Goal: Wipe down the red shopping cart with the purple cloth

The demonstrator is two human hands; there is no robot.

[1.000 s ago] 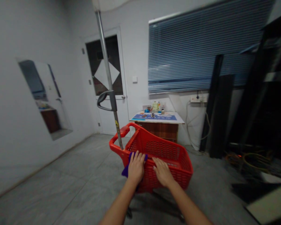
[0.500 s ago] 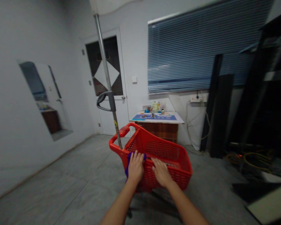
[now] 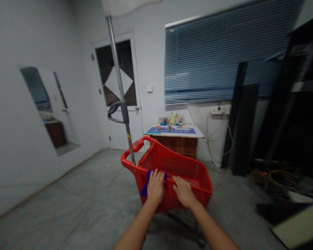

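- Left hand (image 3: 156, 187) draped over purple cloth (image 3: 145, 190) on cart's near rim; actual grip, can't tell. Right hand (image 3: 184, 192) open, fingers on same rim.
- Red cart (image 3: 182, 161) at my 12 o'clock; uneven pressure from me could roll or tip it.
- Cloth end hangs toward 8 o'clock; loose pinning could let it slip.
- Pole (image 3: 118, 69) at 11, near cart handle (image 3: 125, 160); a cart shift could knock it.

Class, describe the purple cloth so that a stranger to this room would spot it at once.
Find the red shopping cart on the grey floor. Along the near side's top rim, look under the person's left hand: the cloth hangs partly down the outside. Its purple sets it apart from the red plastic around it.
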